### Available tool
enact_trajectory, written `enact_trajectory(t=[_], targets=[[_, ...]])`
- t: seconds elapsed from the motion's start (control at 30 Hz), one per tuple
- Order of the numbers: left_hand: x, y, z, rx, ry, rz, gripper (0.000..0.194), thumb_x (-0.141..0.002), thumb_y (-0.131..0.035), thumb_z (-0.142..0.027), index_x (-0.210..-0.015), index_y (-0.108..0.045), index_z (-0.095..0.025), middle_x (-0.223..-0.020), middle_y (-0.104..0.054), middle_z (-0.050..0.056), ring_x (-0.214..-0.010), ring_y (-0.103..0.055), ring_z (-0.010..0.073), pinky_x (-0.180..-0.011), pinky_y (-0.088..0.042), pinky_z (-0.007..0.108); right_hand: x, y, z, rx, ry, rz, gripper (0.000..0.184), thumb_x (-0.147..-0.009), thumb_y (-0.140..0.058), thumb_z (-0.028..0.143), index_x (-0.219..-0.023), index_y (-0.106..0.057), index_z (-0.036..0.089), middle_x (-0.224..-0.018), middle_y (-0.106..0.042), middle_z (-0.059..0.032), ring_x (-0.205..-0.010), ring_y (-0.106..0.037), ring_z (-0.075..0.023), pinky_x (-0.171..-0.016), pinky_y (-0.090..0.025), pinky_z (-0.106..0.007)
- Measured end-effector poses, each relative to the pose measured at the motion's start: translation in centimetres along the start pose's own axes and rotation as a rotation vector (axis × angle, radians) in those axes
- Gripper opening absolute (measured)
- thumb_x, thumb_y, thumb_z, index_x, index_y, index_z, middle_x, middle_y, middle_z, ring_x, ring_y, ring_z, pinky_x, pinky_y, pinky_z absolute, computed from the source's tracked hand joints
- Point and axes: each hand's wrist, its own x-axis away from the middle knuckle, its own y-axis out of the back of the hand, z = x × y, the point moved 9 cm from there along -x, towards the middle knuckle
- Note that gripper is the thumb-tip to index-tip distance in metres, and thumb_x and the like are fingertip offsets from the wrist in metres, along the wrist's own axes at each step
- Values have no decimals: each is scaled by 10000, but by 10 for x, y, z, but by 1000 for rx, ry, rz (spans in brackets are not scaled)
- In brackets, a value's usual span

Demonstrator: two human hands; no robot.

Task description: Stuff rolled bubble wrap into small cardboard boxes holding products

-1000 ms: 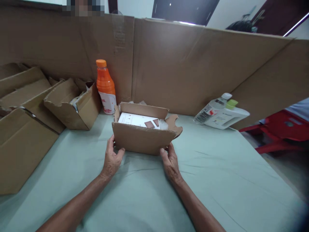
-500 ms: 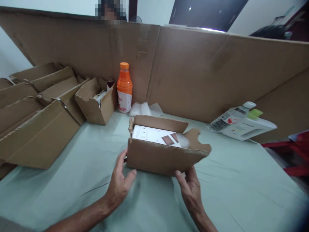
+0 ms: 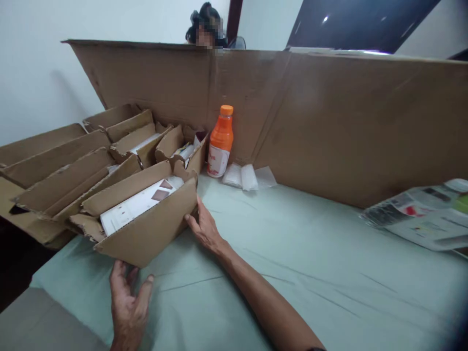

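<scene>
A narrow open-topped cardboard box (image 3: 157, 229) stands at the left of the table, next to a row of similar boxes. Inside it lie a white carton (image 3: 131, 207) with brown diamond shapes and a clear plastic item (image 3: 176, 183) at its far end. My right hand (image 3: 206, 226) grips the box's right end, thumb on the near side and fingers partly hidden round the end. Below the box's near-left corner is my left hand (image 3: 128, 297), its thumb and fingers apart and its fingertips at the lower edge; whether they bear any weight I cannot tell.
Several cardboard boxes (image 3: 62, 178) crowd the left side. An orange bottle (image 3: 220, 141) and white folded sheets (image 3: 241, 176) stand by the cardboard wall (image 3: 329, 122). At right lie a clear bottle (image 3: 398, 207) and a white jug (image 3: 431, 229). A person (image 3: 206, 24) is behind the wall.
The box with the white carton has moved from mid-table to the left, beside the other boxes, and turned. Both hands went with it. The view has swung left.
</scene>
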Motion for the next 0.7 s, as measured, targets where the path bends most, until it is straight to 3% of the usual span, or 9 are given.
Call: enact_trajectory(t=[0.13,0.3,0.5,0.7], targets=[[-11,-5,13,21,0,4,851,-713,-766,-294,-1469,-374,-307,-1429,-451,103,-1338,-434,295,-1153,-317,531,-20,-27,-13,46,-13,-32,728,-961,-474,349,-1580,-187,96,-1565,-376,-186,-1449,-351,-280,-1202,-298,-477],[-24,-15,16,-8,-35,14,831,-742,-741,-272,-1480,-364,-334,-1456,-436,87,-1347,-438,266,-1164,-330,500,-28,-35,-18,229,10,-11,763,-949,-517,321,-1587,-158,107,-1516,-428,-206,-1378,-421,-315,-1139,-362,-526],[-25,-20,20,-90,-70,6,858,-730,-736,-288,-1496,-349,-299,-1477,-398,105,-1351,-452,280,-1155,-376,468,-26,-38,-10,433,-19,66,729,-903,-598,264,-1524,-299,27,-1510,-424,-239,-1351,-429,-328,-1104,-392,-495],[-24,-22,26,-144,-48,37,864,-767,-707,-301,-1529,-300,-273,-1515,-371,135,-1344,-462,305,-1164,-348,507,-17,-42,-6,525,44,105,556,-884,-620,243,-1401,-508,73,-1498,-455,-187,-1346,-425,-303,-1111,-394,-442]])
